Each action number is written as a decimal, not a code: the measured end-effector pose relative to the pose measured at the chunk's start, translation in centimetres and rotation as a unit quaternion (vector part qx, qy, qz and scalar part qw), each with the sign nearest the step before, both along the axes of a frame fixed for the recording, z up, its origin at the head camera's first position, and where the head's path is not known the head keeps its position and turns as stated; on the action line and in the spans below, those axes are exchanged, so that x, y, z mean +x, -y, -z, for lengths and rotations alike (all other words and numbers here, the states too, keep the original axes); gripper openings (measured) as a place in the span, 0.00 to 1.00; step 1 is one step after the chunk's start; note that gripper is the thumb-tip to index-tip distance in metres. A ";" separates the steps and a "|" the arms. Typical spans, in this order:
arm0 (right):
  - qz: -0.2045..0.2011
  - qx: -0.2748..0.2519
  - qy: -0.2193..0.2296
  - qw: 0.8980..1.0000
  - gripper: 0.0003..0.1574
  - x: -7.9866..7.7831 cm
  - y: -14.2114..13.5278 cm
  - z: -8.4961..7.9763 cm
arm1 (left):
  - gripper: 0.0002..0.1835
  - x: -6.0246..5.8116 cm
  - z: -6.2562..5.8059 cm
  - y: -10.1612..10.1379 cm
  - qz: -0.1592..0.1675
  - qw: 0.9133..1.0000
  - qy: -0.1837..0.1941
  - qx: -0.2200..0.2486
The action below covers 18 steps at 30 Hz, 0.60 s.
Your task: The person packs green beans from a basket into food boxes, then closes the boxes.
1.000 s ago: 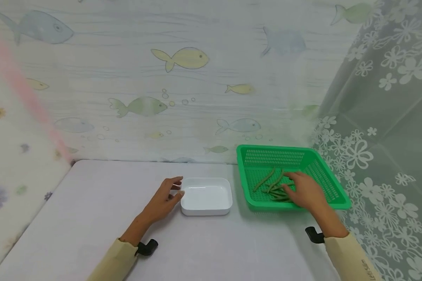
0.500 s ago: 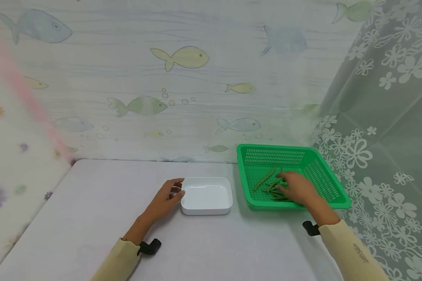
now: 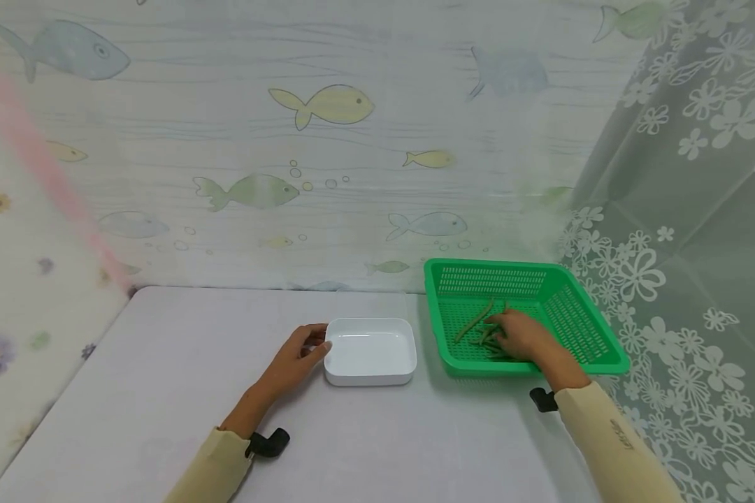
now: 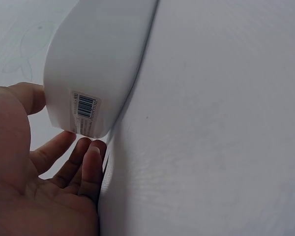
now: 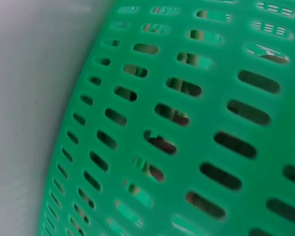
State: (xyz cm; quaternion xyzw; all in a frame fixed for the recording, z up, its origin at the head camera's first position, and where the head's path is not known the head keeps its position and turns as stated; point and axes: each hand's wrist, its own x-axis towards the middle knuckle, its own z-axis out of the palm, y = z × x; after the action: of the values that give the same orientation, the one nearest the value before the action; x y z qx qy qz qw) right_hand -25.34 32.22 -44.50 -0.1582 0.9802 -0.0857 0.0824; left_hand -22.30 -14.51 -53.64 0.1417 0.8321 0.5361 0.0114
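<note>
The right hand (image 3: 523, 335), its grip impossible to read, partly hides slender green beans (image 3: 475, 321) in a green perforated plastic basket (image 3: 465, 365); the left hand (image 3: 294, 360), spread, touches a white rectangular dish (image 3: 370, 352).

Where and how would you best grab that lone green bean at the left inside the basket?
Probably pinch the lone bean across its middle, from above: it is long and thin, lies apart from the other beans with both sides uncovered, and the green basket has walls hindering a sideways approach.
</note>
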 end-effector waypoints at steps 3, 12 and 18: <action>0.001 0.000 0.014 1.000 0.22 -0.2 0.0 0.2 | 0.27 -0.2 0.2 0.0 -0.001 1.000 0.003 -0.001; 0.013 -0.010 0.012 1.000 0.20 -0.8 0.0 0.6 | 0.27 -0.3 0.2 -0.1 -0.007 1.000 0.010 -0.014; 0.013 0.002 0.004 1.000 0.18 -1.2 0.1 0.8 | 0.27 -0.3 0.3 0.0 -0.008 1.000 0.006 -0.013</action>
State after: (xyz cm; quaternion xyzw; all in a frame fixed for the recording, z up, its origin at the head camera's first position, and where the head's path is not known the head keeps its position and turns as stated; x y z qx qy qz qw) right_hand -26.56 32.15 -45.29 -0.1451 0.9820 -0.0855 0.0853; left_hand -22.64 -14.54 -53.91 0.1311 0.8403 0.5258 0.0142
